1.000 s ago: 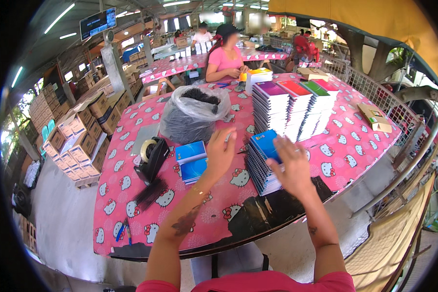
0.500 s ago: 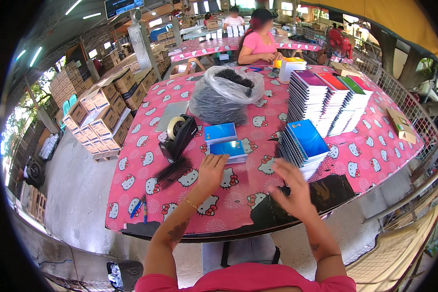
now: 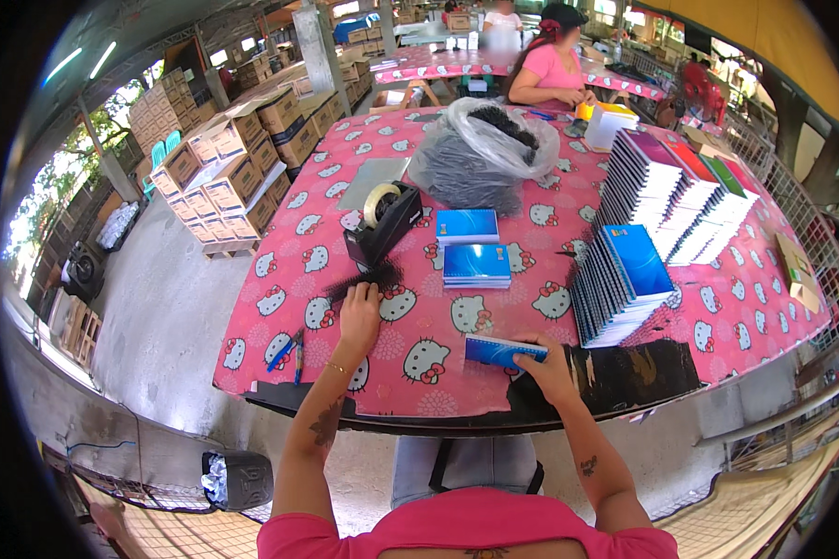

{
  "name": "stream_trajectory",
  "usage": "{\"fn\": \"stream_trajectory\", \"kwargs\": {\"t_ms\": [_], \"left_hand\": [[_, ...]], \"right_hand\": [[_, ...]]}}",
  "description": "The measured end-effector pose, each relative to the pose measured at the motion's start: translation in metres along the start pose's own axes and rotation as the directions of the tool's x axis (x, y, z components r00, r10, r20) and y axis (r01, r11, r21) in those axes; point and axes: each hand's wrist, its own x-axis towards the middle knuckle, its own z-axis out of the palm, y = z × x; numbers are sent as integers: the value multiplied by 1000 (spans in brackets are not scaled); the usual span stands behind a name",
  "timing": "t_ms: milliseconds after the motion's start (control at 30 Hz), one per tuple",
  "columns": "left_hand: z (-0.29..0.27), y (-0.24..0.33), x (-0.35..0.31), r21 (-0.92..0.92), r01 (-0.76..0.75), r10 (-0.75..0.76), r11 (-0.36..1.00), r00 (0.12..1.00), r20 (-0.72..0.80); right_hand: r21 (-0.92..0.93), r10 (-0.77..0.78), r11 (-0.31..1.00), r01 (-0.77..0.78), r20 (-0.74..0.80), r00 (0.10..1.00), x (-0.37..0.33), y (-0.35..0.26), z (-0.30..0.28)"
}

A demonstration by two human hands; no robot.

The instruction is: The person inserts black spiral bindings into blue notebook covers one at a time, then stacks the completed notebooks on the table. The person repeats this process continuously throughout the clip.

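My right hand (image 3: 548,369) grips a small blue-covered notebook (image 3: 502,351) by its right end, low over the near middle of the table. My left hand (image 3: 360,315) reaches to a pile of black spiral binding coils (image 3: 375,279), its fingers bent together at the pile's near edge; exactly how many coils they pinch is hard to see. Beyond the held notebook lie two short stacks of blue notebooks, a nearer stack (image 3: 476,264) and a farther stack (image 3: 467,225). A tall stack of coil-bound blue notebooks (image 3: 636,261) stands to the right.
A black tape dispenser (image 3: 382,228) and a clear bag of black coils (image 3: 475,168) stand farther back. Blue pens (image 3: 289,352) lie at the left. Taller notebook stacks (image 3: 647,177) and a cardboard piece (image 3: 796,270) are at right. Across the table sits a co-worker (image 3: 552,70).
My left hand has left the blue notebook stack and moved left to the coils. My right hand, empty before, now holds a blue notebook. The view has shifted.
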Motion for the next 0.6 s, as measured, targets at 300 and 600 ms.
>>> {"fn": "stream_trajectory", "kwargs": {"t_ms": [300,600], "left_hand": [[-55,70,7,-556,242,-202,795,970,132],[-89,142,-14,-783,484,-261,391,874,410]], "right_hand": [[108,15,994,-22,70,997,2,-5,10],[55,-10,999,1,157,988,0,4,3]]}}
